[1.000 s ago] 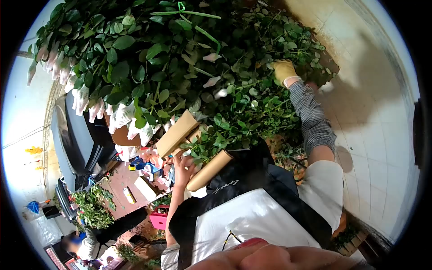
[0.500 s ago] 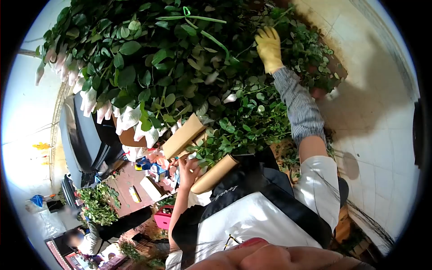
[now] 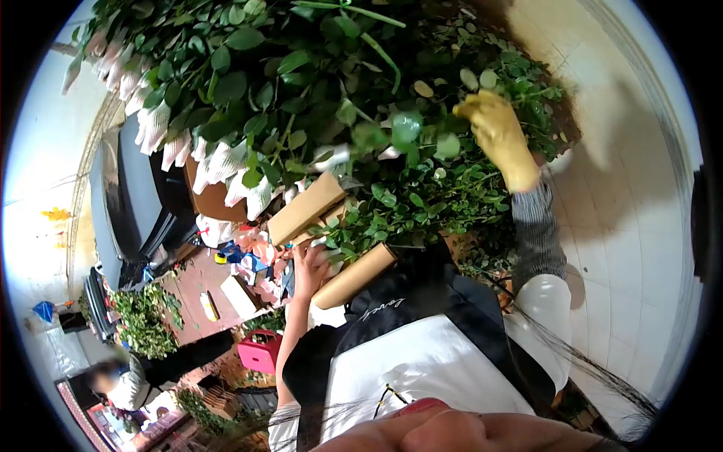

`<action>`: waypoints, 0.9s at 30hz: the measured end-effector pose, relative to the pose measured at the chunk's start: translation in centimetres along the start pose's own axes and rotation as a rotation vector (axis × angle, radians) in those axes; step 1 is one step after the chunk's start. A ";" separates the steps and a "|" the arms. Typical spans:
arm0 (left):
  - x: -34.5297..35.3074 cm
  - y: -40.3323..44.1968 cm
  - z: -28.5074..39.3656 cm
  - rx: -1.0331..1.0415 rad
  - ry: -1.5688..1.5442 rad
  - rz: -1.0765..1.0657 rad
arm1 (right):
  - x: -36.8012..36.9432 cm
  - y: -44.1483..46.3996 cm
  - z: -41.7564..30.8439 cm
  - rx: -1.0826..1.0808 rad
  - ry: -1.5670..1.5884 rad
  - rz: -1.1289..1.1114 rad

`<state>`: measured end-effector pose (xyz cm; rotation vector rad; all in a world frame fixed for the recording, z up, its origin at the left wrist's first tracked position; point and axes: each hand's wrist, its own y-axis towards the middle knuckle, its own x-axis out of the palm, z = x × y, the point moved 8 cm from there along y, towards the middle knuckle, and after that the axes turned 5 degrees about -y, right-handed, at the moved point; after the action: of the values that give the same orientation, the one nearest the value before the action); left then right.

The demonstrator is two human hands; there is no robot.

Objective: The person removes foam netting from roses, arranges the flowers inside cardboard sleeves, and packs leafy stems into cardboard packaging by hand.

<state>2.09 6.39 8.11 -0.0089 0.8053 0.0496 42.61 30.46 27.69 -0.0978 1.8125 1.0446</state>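
Observation:
My right hand (image 3: 497, 139), in a yellow glove, is closed around a leafy stem at the right of the large leafy pile (image 3: 248, 83). The stem is blurred and reaches left towards a pale, net-covered flower head (image 3: 331, 157). My bare left hand (image 3: 307, 267) is curled at the end of a smaller leafy bunch (image 3: 407, 207), between a folded cardboard piece (image 3: 305, 209) and a rolled cardboard sheet (image 3: 355, 276). Something pale is by its fingertips; what they hold is partly hidden. White-netted flower heads (image 3: 226, 166) hang along the pile's left edge.
Pink and blue scraps (image 3: 260, 260), a yellow-and-white tube (image 3: 208, 306) and a pale box (image 3: 241, 297) lie on the reddish table (image 3: 188, 282). A pink container (image 3: 259, 351) stands below. Another person (image 3: 129, 384) is at the lower left. White tiled floor (image 3: 625, 203) lies at right.
My right hand has moved out of the pile, towards me and to the right, drawing a leafy stem with it. My left hand stays by the cardboard. The view has shifted slightly.

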 end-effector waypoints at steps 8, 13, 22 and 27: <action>-0.1 -0.8 -2.2 -0.020 -0.024 0.027 | 15.6 -9.4 -13.5 0.182 0.279 -0.359; 0.1 -0.8 -2.8 -0.123 -0.065 0.071 | 14.2 -8.1 -13.2 0.246 0.070 -0.146; 0.1 -1.1 -1.4 -0.017 0.052 0.059 | 19.7 -10.9 -11.3 0.237 0.106 -0.556; -0.1 -1.2 -2.0 -0.165 0.049 0.040 | 21.1 -12.7 -12.4 0.161 0.097 -0.606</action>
<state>0.69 5.18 6.78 -0.1499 0.8489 0.1543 29.50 21.86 5.02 -0.5697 1.7784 0.4692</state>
